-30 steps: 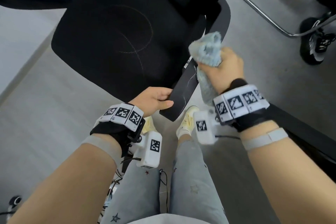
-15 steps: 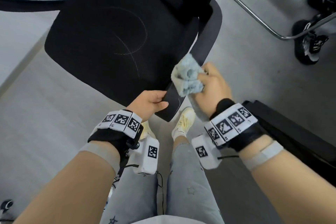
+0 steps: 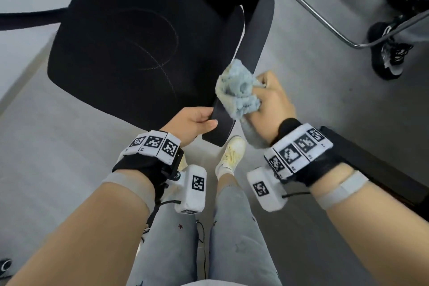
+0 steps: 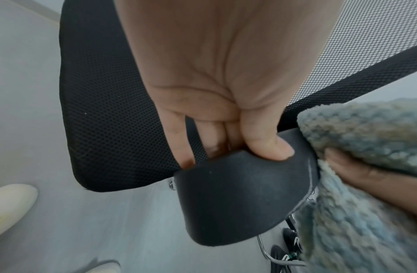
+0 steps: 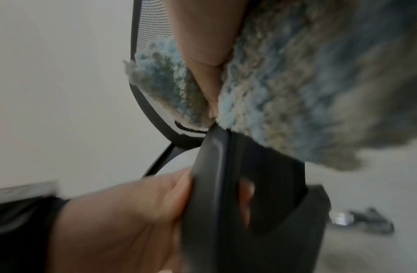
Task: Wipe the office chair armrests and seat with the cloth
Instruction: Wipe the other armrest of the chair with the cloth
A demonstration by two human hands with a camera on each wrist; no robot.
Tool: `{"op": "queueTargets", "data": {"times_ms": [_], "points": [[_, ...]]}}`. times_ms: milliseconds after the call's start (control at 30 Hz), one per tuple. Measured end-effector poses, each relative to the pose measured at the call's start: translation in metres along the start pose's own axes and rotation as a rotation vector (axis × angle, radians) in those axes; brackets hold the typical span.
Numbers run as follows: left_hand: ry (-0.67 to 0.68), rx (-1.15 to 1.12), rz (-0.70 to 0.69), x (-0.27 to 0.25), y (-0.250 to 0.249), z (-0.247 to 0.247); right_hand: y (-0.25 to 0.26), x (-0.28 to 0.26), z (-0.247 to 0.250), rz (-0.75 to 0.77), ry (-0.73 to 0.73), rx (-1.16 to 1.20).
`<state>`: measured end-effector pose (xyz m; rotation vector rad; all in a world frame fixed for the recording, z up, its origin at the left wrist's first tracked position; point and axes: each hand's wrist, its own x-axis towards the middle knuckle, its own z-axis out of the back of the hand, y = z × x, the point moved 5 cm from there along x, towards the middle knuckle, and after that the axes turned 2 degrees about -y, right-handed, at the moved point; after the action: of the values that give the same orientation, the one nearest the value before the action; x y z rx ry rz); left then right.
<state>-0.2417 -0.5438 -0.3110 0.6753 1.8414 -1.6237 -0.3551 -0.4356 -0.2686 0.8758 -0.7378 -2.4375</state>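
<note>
A black office chair stands before me, its mesh seat point(image 3: 130, 49) to the left and its right armrest point(image 3: 255, 37) curving toward me. My left hand point(image 3: 197, 123) grips the near tip of that armrest point(image 4: 237, 203), thumb on top and fingers beneath. My right hand point(image 3: 271, 104) holds a bunched light-blue cloth point(image 3: 239, 90) and presses it on the armrest just beyond the left hand. In the right wrist view the cloth point(image 5: 296, 92) wraps over the armrest edge point(image 5: 214, 166). The left armrest point(image 3: 27, 20) shows at the far left.
Grey floor surrounds the chair. A chrome tube frame point(image 3: 325, 21) and another person's black shoes point(image 3: 387, 53) lie at the upper right. A dark low object point(image 3: 383, 169) runs along the right. My own legs and pale shoes point(image 3: 232, 153) are below the armrest.
My right hand has slid the cloth down the armrest toward me, from well up the armrest to just beyond my left hand. The left hand kept its hold on the tip.
</note>
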Motion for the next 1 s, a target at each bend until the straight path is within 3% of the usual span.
{"op": "queueTargets", "data": {"times_ms": [67,267,467,600,733,833,1000], "points": [[0.006,0.001,0.011,0.000,0.000,0.000,-0.003,0.011,0.007,0.022,0.008,-0.069],[0.048,0.011,0.026,0.007,-0.008,0.000,-0.005,0.075,0.051,-0.119,-0.194,0.009],[0.116,-0.011,0.088,0.007,-0.002,0.004,0.011,0.038,0.035,0.100,0.013,-0.255],[0.107,0.006,0.101,0.003,0.002,0.007,0.006,0.099,0.075,-0.086,-0.270,-0.149],[0.072,0.006,0.073,0.004,0.002,0.006,-0.004,0.156,0.092,-0.186,-0.280,0.027],[0.074,0.018,0.063,0.006,0.001,0.005,-0.001,0.138,0.087,-0.222,-0.285,0.036],[0.070,0.028,0.068,0.008,0.000,0.005,-0.002,0.089,0.051,-0.098,-0.244,-0.076]]}}
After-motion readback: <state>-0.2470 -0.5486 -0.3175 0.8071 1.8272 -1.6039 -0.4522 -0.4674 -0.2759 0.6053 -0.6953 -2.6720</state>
